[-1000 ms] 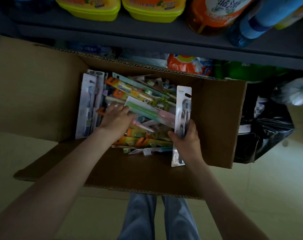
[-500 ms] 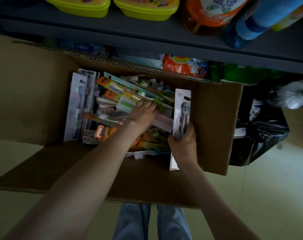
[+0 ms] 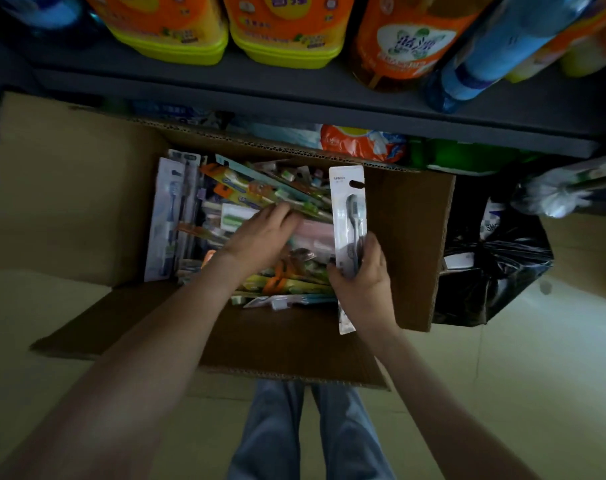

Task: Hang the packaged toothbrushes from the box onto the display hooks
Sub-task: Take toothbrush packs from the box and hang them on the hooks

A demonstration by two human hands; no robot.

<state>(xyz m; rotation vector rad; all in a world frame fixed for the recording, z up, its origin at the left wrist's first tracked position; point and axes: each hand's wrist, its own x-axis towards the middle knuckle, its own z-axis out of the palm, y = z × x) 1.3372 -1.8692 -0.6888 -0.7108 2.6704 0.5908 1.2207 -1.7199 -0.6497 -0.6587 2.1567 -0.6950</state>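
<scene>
**Elbow-deep in the toothbrush box, one pack in hand**

Counting first: one open cardboard box (image 3: 409, 237) on the floor, flaps splayed out at 9, 6 and 3 o'clock. Inside, one jumbled heap of packaged toothbrushes (image 3: 246, 190), way too many and too overlapped to count properly. Two tall pale packs (image 3: 168, 216) side by side along the 9 o'clock edge of the heap. One more pale pack (image 3: 348, 209) over at the 3 o'clock side, hang hole at the top, dark brush inside.

Two bare hands in there.

Right hand (image 3: 363, 282): fingers and thumb wrapped round the lower half of that pale pack, holding it roughly upright over the 3 o'clock side of the box, bottom end poking out below the wrist.

Left hand (image 3: 260, 237): palm down, fingers fairly straight and close together, laid on the middle of the heap, fingertips on the packs just beside a pink pack (image 3: 315, 233). Not gripping anything, as far as can be seen; a bit blurry though.

Up at 12 o'clock, one dark shelf (image 3: 294, 88) carrying two yellow-green tubs (image 3: 169, 36), one orange bottle (image 3: 409, 39) and one blue bottle (image 3: 485, 64). One orange pouch (image 3: 360, 143) under the shelf, behind the box. One black plastic bag (image 3: 485, 271) at 3 o'clock, right beside the box flap. Two jeans legs (image 3: 308, 431) at 6 o'clock.
</scene>
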